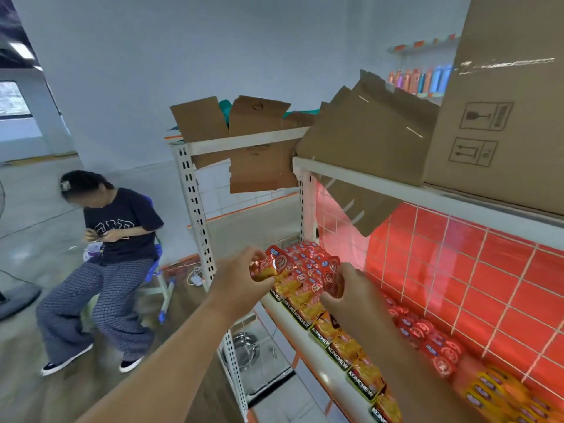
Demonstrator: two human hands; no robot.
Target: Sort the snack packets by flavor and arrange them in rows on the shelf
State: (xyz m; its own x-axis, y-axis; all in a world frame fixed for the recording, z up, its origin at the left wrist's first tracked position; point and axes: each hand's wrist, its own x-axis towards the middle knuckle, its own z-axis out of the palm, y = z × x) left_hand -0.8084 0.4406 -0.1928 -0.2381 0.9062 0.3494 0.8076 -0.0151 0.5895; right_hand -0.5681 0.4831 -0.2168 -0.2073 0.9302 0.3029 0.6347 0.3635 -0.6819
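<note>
Left hand (241, 274) pinches red packet (270, 265), right hand (348, 296) grips second red packet (331, 279), both above the packet rows at the shelf's (290, 328) far left end.

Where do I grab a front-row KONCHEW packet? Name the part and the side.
Probably pinch its upper edge, coming from above on the aisle side: the KONCHEW packets lean overlapped along the shelf lip, black bands down, so only the tops are free.

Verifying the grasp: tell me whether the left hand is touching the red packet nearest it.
Touching. The head view shows the left hand pinching the edge of the red packet.
</note>
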